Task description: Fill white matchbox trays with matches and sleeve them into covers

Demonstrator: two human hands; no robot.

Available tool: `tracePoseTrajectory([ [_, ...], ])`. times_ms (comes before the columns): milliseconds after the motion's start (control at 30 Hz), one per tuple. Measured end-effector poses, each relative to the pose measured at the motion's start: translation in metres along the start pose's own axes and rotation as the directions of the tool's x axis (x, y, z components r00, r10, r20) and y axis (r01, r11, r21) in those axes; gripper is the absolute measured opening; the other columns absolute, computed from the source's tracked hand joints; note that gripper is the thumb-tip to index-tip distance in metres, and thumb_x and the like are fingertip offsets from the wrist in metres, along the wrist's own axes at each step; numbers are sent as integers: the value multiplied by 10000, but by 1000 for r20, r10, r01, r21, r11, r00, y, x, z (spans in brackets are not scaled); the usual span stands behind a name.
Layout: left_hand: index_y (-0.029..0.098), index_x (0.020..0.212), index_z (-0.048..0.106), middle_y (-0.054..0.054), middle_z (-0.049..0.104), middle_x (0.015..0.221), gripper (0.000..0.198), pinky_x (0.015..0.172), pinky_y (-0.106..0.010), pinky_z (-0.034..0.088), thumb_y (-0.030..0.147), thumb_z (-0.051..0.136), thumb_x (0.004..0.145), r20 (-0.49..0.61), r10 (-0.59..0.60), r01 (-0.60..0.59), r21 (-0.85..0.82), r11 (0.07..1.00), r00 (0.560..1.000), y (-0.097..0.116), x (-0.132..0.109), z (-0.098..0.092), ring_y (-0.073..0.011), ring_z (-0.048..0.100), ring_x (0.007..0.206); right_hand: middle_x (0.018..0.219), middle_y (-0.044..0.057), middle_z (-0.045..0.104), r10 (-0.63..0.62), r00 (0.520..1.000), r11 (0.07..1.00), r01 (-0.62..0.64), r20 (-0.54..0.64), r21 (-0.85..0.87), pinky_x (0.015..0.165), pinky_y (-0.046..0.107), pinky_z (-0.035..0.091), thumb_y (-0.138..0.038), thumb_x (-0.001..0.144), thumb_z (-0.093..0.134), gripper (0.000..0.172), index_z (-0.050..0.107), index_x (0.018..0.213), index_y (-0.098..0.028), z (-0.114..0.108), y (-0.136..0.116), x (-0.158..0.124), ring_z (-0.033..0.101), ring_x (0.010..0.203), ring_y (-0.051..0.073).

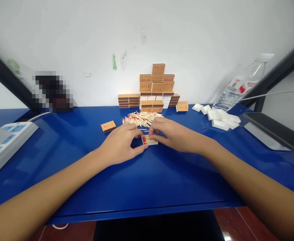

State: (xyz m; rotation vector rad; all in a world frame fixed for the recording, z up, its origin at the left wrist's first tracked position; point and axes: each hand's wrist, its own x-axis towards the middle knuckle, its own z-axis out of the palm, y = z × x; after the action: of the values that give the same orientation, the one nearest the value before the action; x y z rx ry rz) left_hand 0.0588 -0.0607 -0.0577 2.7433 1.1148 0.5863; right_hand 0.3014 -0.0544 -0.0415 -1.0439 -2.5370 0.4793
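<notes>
A small open matchbox tray [149, 140] filled with red-tipped matches lies on the blue table [147, 180]. My left hand [122, 144] curls around its left end, thumb and fingers pinching it. My right hand [173, 134] grips its right side, fingers closed over the matches. Just behind the hands lies a loose pile of matches [142, 118]. One orange matchbox sleeve [108, 126] lies flat to the left of the pile.
Stacked orange matchboxes [157, 88] stand against the white wall. Several empty white trays [218, 117] lie at the right beside a plastic bottle [239, 88]. A phone [275, 130] rests at the far right, a power strip [3, 140] at the left edge.
</notes>
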Motion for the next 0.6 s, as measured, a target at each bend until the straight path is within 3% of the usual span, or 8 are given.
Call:
tracePoseTrajectory([
  [400,190,962,725,-83,691,946,252,845,-415,543,441,698,959,2,-3,3,-6,1000,1000,1,0,-1,-267,660,940,1041,78,636,1,997,1000,-4,78,30,875,376,454,-310,1035,585,139,665,1005,-200,-2,1,-2,574,975,228],
  [600,188,997,732,-87,692,974,266,848,-423,544,448,695,960,1,7,-7,8,1000,1000,0,0,0,-270,660,952,1036,85,617,22,1000,1000,-22,12,-13,877,384,451,-316,1031,557,149,645,985,-205,-3,-2,-3,564,996,244],
])
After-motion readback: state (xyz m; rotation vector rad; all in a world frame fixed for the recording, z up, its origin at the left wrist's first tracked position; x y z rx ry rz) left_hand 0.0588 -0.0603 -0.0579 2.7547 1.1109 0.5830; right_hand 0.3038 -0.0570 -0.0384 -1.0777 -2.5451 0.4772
